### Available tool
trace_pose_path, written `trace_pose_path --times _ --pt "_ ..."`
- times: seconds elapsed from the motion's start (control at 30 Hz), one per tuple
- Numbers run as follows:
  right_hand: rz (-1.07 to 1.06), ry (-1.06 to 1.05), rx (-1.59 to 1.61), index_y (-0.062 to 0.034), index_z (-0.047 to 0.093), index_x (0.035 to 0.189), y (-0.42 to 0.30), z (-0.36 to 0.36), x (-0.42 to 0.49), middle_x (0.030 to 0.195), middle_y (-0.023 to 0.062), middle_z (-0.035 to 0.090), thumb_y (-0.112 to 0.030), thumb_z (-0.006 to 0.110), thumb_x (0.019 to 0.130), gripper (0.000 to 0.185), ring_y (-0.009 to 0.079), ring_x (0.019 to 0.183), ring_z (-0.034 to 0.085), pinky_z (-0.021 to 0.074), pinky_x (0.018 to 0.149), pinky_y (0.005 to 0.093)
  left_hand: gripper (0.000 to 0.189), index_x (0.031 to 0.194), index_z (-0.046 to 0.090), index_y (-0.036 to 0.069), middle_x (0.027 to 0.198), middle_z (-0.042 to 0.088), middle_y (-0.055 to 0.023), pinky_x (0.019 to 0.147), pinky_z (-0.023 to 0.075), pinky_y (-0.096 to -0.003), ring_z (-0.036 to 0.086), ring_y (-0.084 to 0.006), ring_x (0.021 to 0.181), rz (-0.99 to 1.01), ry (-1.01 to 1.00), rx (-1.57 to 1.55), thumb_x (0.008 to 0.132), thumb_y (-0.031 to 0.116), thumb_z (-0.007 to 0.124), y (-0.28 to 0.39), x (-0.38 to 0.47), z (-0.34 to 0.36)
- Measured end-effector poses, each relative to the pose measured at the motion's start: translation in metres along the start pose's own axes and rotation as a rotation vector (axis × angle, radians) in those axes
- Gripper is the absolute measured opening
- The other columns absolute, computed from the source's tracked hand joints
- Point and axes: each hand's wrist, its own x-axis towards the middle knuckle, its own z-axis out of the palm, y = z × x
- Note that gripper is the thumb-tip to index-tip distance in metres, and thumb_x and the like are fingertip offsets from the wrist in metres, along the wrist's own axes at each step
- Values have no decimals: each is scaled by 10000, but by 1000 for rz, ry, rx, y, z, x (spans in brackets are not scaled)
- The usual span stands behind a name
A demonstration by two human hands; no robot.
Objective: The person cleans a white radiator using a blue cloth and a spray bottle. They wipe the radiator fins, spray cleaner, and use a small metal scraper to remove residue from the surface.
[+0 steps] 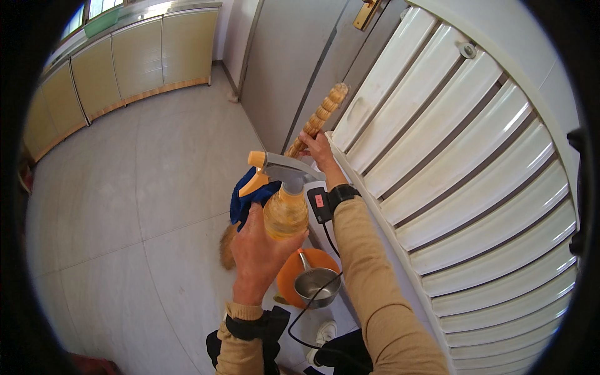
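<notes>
My left hand [260, 253] is closed around a spray bottle [286, 213] with a grey and yellow trigger head, held upright below my face. The clear body has a yellowish tint. A dark blue cloth [241, 199] hangs beside the bottle's far side; whether the fingers also pinch it is hidden. Beyond the bottle, my right hand [319, 151] grips the bound straw handle of a hand broom [318, 119], which slants up beside the radiator. Brown bristles show lower down, past my left hand, and the bottle covers the broom's middle.
A white slatted radiator [450, 154] fills the right side, close to my right arm. Below, a steel saucepan [318, 288] rests on a round orange object [287, 276]. A black cable [300, 316] loops from my right wrist. Ahead are a grey door [281, 61] and cabinets [136, 58].
</notes>
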Motion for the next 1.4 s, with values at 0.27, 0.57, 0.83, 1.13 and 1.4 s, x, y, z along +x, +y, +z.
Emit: trace_pose_path --times 0.27,0.57,0.83,1.13,1.4 --pt "-55 160 -175 14 560 1144 55 -9 28 1064 190 670 -290 690 848 444 334 1006 656 516 877 420 830 1248 504 -63 993 680 -166 686 559 -387 705 -308 832 27 -16 -20 660 383 884 -2 0 4" --pt "193 -169 -721 52 562 1259 24 -33 -23 1120 222 665 -391 667 893 585 308 1007 663 511 903 370 671 1128 531 -10 952 700 -156 699 551 -382 707 -312 846 37 -5 19 669 327 886 -2 -4 12" --pt "262 -673 -7 -35 415 1454 -116 -41 -172 1397 146 520 -258 646 946 601 232 1260 531 452 1035 380 719 1159 534 -8 1000 692 -166 727 554 -383 700 -314 896 -1 -64 45 664 382 881 -3 -7 14" --pt "158 -419 49 -43 226 1502 -144 0 -257 1375 98 484 -257 792 847 892 219 1309 467 396 1109 380 806 1295 475 -50 1027 676 -200 651 543 -409 699 -339 819 93 -101 90 699 345 848 8 -23 26" --pt "119 -196 -41 -42 363 1438 -157 6 -279 1325 103 536 -279 798 839 777 200 1243 518 422 1058 344 861 1344 448 -76 991 683 -219 669 550 -412 700 -353 832 210 -111 41 699 347 831 10 -28 26"
